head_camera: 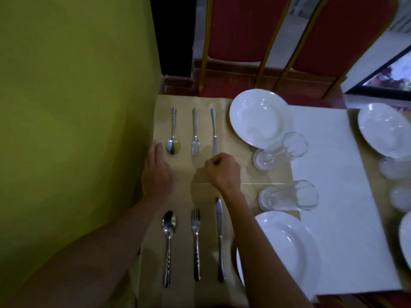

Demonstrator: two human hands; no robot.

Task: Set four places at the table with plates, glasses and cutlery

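Looks nearly done: two places laid on the desk point(182, 187) with cutlery point(195, 134), plate point(255, 116) and glass point(280, 150), two more plates point(382, 130) and glasses point(393, 170) at right, cutlery there unseen; left hand point(156, 172) flat beside the far spoon point(173, 138), right hand point(223, 172) curled at the far knife point(214, 130) tip, pinch uncertain

So all you see of yourself is two bare arms, running in from the bottom edge of the view. Your left hand point(158, 172) and right hand point(223, 172) are bare as well, with the knuckles showing plainly on the right one. Left forearm looks way chunkier through the wide lens, and the dim light leaves both kinda shadowy.
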